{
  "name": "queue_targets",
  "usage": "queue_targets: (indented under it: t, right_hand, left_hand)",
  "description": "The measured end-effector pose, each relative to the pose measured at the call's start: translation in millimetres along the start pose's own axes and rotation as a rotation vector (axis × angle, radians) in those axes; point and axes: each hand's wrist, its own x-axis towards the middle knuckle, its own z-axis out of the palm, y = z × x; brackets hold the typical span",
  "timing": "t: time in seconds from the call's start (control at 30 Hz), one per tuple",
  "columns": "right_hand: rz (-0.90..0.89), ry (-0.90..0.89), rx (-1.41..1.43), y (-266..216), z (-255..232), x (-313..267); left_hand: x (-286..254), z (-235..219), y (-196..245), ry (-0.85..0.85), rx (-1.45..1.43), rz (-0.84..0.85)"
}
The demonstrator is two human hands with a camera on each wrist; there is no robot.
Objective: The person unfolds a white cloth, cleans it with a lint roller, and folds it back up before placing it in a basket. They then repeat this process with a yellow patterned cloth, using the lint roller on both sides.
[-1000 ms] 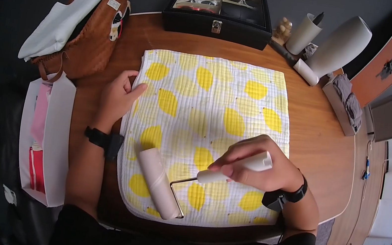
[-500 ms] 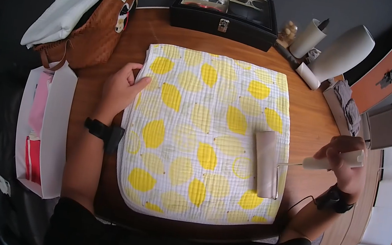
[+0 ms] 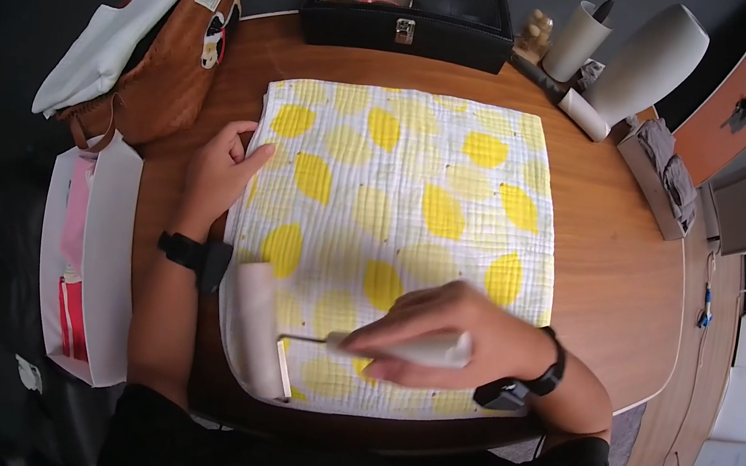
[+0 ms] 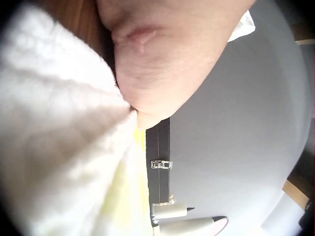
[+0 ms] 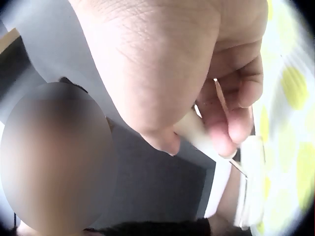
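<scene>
A folded white cloth with yellow lemons (image 3: 396, 208) lies on the wooden table. My left hand (image 3: 219, 178) pinches its left edge between thumb and fingers; in the left wrist view the cloth (image 4: 59, 123) bunches at the fingertips of the hand (image 4: 162, 64). My right hand (image 3: 463, 336), slightly blurred, grips the white handle (image 3: 447, 350) of a lint roller. The roller's pale cylinder (image 3: 262, 327) rests on the cloth's lower left part, along the left edge. The right wrist view shows the hand (image 5: 172, 64) round the handle, with the cylinder (image 5: 253, 179) against the cloth.
A black glasses case (image 3: 406, 33) stands at the back. To the left are a brown woven basket (image 3: 170, 81) and a white box with clothes (image 3: 107, 262). A white vase (image 3: 654, 67), a holder (image 3: 578, 43) and a box of grey cloth (image 3: 652, 182) are at the right.
The roller went from the cloth's left part to its right edge, then back across to the left edge, with my right hand. My left hand stays at the cloth's left edge.
</scene>
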Motion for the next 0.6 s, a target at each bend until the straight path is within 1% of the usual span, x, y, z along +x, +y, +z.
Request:
queue_targets:
  t: [0.03, 0.07, 0.13, 0.17, 0.27, 0.37, 0.43, 0.47, 0.57, 0.6]
  right_hand:
    - [-0.052, -0.011, 0.014, 8, 13, 2]
    - [-0.041, -0.023, -0.029, 7, 15, 2]
    - [-0.018, -0.058, -0.118, -8, 16, 5]
    - [-0.052, -0.030, -0.174, -17, 12, 6]
    - [0.032, -0.114, -0.315, -56, -14, 0]
    - [0.038, -0.192, -0.471, -92, -43, -10]
    - [0.136, -0.260, -0.524, -112, -66, -25]
    - [0.145, -0.250, -0.546, -114, -77, -38]
    - [-0.009, 0.098, -0.617, -109, -79, -77]
    - [-0.021, 0.150, -0.657, -111, -81, -83]
  left_hand:
    - [-1, 0, 0, -0.002, 0.001, 0.002]
    - [-1, 0, 0, -0.001, 0.000, 0.000]
    - [0, 0, -1, -0.005, -0.005, -0.004]
    - [0, -1, -1, -0.012, -0.009, -0.008]
    - [2, 0, -5, -0.011, -0.025, -0.006]
    - [2, 0, -8, -0.010, -0.032, 0.004]
    - [2, -1, -8, -0.015, -0.038, 0.003]
    - [2, -1, -8, -0.019, -0.041, 0.001]
    - [1, -3, -5, -0.017, -0.018, 0.002]
    - [0, -4, -4, -0.014, -0.005, 0.007]
